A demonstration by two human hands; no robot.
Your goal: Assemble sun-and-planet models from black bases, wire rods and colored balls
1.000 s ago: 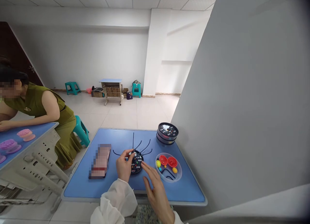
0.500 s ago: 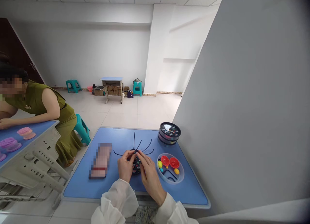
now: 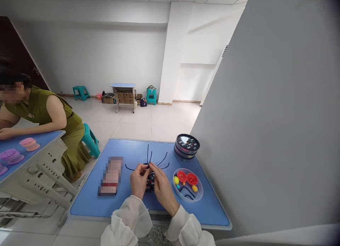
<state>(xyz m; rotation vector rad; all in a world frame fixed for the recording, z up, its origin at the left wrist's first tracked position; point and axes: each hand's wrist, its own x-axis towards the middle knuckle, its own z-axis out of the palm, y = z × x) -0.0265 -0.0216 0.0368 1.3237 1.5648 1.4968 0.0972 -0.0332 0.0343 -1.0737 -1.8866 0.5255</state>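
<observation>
From my end I count two hands: left hand [image 3: 138, 180] narrow, thumb and finger pinching the black rods [image 3: 148, 154] where they meet; right hand [image 3: 163, 187] has its fingertips drawn in at that same spot, but I cannot tell whether they grip. Five rods fan out. The black disc [image 3: 150, 183] sits below on the table [image 3: 138, 207], partly covered by both hands. The tub [image 3: 201, 195] holds two red cups [image 3: 187, 178], four balls [image 3: 194, 188] and at least two bent strips [image 3: 188, 193]. One drum [image 3: 186, 146] and one phone [image 3: 111, 177], blurred out, make up the rest. Disc and drum carry small labels, too fine for me to read. The drum stands at the far right corner by the wall [image 3: 265, 125]; the tub lies near the right edge. Blue tabletop separates phone and left hand.
</observation>
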